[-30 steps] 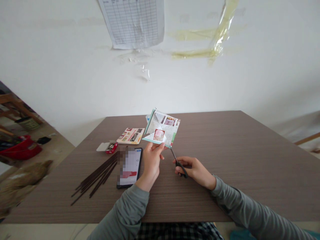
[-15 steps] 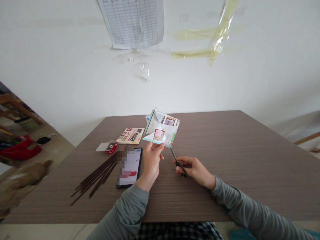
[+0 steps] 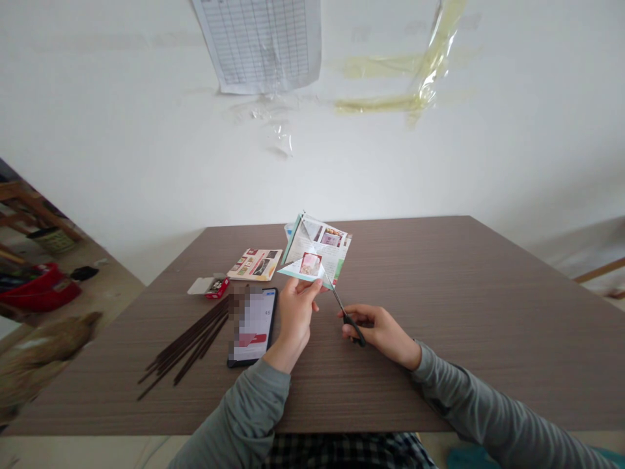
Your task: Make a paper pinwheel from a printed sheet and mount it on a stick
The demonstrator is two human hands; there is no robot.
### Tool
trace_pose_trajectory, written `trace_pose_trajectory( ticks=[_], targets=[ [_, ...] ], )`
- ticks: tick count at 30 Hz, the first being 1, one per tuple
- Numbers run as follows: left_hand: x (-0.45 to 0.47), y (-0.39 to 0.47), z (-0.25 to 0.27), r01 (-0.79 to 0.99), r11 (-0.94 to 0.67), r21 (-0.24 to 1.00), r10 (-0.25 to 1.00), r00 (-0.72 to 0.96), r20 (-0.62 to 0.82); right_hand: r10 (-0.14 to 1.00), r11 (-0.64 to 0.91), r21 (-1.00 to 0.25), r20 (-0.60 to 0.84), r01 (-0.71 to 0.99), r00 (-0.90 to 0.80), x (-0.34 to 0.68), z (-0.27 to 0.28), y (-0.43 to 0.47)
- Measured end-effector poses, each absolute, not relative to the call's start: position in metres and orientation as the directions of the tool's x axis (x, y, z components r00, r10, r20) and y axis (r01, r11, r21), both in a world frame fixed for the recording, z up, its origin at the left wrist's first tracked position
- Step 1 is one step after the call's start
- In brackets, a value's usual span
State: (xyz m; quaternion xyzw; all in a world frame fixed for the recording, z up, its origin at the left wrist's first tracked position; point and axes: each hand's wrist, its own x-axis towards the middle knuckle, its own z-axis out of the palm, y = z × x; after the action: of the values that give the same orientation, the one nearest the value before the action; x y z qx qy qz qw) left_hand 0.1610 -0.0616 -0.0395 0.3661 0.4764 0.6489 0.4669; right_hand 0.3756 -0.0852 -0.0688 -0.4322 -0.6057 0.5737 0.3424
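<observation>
My left hand pinches the lower edge of a printed sheet of paper, held up above the table. Slits run inward from corners of the sheet, and its lower left part stands apart as a pointed flap. In my right hand is a pair of scissors with black handles, fingers closed around them. The blades reach up and left into the paper's lower edge, just right of my left fingertips. How far the blades are apart is hard to see.
Left of my left hand lie a phone, several thin dark brown sticks, an open small red box with small items, and a stack of printed paper. A blue-white thing is partly hidden behind the sheet. A wall borders the table.
</observation>
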Motion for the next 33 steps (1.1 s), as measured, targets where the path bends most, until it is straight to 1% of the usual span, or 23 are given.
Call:
trace_pose_trajectory(
  ticks=[10, 22, 33],
  targets=[
    [0.1607, -0.0595, -0.0443, -0.249, -0.115, 0.962, 0.957, -0.287, 0.04, 0.914, -0.035, -0.994, -0.073, 0.102, -0.399, 0.3741, -0.0737, -0.084],
    [0.1606, -0.0609, -0.0427, -0.237, -0.131, 0.963, 0.954, -0.295, 0.057, 0.917, -0.02, -0.991, -0.07, 0.13, -0.392, 0.3746, -0.0722, -0.0848],
    [0.1605, -0.0609, -0.0414, -0.232, -0.126, 0.964, 0.955, -0.293, 0.054, 0.914, -0.011, -0.993, -0.058, 0.119, -0.401, 0.375, -0.0779, -0.0829]
  ],
)
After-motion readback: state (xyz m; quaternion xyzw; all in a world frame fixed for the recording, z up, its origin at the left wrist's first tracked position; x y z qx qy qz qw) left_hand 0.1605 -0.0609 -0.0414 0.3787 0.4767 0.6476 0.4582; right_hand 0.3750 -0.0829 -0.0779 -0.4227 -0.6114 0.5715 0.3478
